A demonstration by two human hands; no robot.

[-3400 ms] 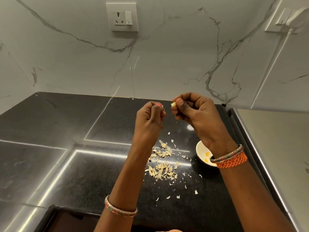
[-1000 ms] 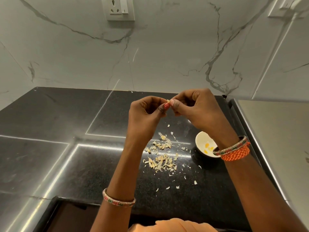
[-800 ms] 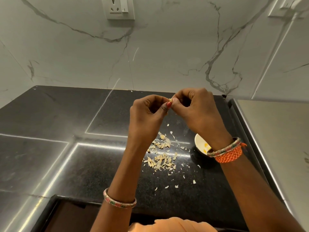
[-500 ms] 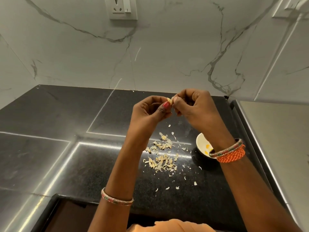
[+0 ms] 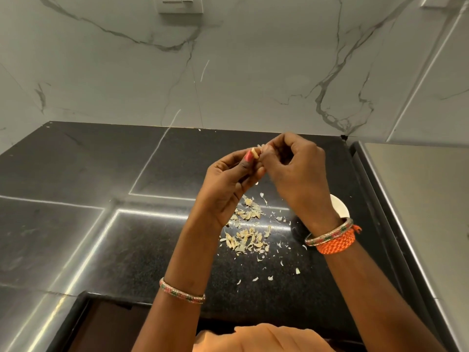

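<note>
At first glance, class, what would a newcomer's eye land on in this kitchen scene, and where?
First, the left hand and right hand meeting mid-frame above the black counter, both pinching a small pale clove. Below them, a scatter of papery skins lies on the counter, and a white bowl is half hidden by the right wrist.

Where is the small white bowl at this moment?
In the head view, the white bowl sits on the black counter, right of the peel scraps, partly hidden behind the right wrist.

Before me, a black counter (image 5: 101,174) carries a small white bowl (image 5: 340,207); a socket plate (image 5: 180,5) sits on the marbled wall (image 5: 253,72).
</note>
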